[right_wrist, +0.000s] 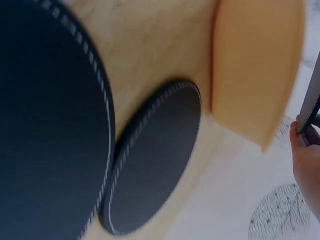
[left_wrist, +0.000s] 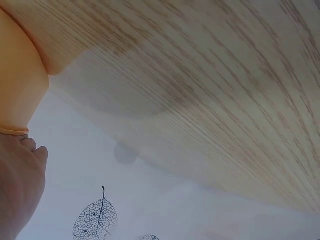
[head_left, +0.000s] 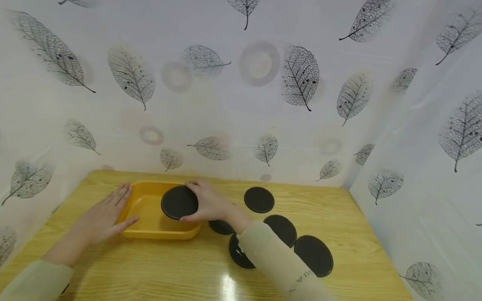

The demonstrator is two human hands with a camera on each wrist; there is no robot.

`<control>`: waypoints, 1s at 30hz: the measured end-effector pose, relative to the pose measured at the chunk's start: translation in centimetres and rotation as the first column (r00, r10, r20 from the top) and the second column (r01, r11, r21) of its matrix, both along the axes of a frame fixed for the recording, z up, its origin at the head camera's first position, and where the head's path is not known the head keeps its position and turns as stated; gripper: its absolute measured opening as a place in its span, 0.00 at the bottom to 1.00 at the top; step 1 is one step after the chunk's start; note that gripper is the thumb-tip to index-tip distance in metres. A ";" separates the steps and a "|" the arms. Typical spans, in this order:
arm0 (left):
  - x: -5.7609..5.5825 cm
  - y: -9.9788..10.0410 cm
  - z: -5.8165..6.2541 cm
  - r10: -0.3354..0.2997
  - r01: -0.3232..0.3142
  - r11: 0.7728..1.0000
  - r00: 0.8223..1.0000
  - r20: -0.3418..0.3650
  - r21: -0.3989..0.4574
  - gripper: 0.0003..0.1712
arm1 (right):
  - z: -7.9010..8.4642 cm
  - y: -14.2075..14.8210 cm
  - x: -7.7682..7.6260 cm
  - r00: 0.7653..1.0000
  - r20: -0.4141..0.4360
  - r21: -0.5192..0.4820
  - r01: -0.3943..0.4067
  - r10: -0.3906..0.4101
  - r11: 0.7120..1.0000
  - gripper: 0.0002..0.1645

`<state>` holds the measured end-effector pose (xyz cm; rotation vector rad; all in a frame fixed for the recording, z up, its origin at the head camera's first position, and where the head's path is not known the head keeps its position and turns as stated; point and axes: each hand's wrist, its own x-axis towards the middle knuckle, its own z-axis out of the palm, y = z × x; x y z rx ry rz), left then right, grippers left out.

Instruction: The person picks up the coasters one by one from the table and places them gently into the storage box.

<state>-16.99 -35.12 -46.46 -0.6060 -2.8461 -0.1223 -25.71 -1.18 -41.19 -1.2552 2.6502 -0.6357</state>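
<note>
Quite wide, right grip [head_left: 208, 203] on black disc [head_left: 178, 202]

The head view is evenly and softly lit, with a white glare on the wooden table [head_left: 169, 271] near the bottom edge. The left wrist view looks dimmer and hazy, its contrast low. In the right wrist view, the orange tray [right_wrist: 255, 65] is softly blurred and the nearest black disc [right_wrist: 45, 125] sinks into bluish darkness.
</note>
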 end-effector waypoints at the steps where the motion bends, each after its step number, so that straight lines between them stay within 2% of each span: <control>1: 0.0 0.0 0.0 -0.001 0.001 1.000 1.000 -0.003 0.001 0.55 | -0.2 -0.4 0.1 1.000 -0.015 0.013 -0.005 0.005 1.000 0.65; 9: 0.1 0.1 0.1 0.014 -0.015 1.000 0.999 0.035 0.025 0.55 | -2.3 -2.5 0.1 0.997 -0.082 0.123 0.023 -0.013 0.992 0.67; 15: 0.0 0.2 0.1 0.025 -0.026 0.999 0.998 0.051 0.027 0.54 | -2.8 -3.1 0.6 0.976 -0.218 0.279 0.042 0.021 0.959 0.67; 18: 0.0 0.1 0.0 0.024 -0.025 0.999 0.999 0.049 0.026 0.54 | -2.8 -3.3 0.7 0.969 -0.244 0.325 0.053 0.030 0.944 0.67; 24: 0.0 0.1 0.1 0.013 -0.014 1.000 1.000 0.028 0.027 0.54 | -2.7 -3.3 0.7 0.979 -0.202 0.315 0.057 0.008 0.947 0.66; 30: 0.1 0.2 0.2 0.016 -0.017 1.000 0.999 0.027 0.026 0.53 | -2.3 -2.0 0.4 0.999 -0.037 0.149 0.036 -0.031 0.988 0.64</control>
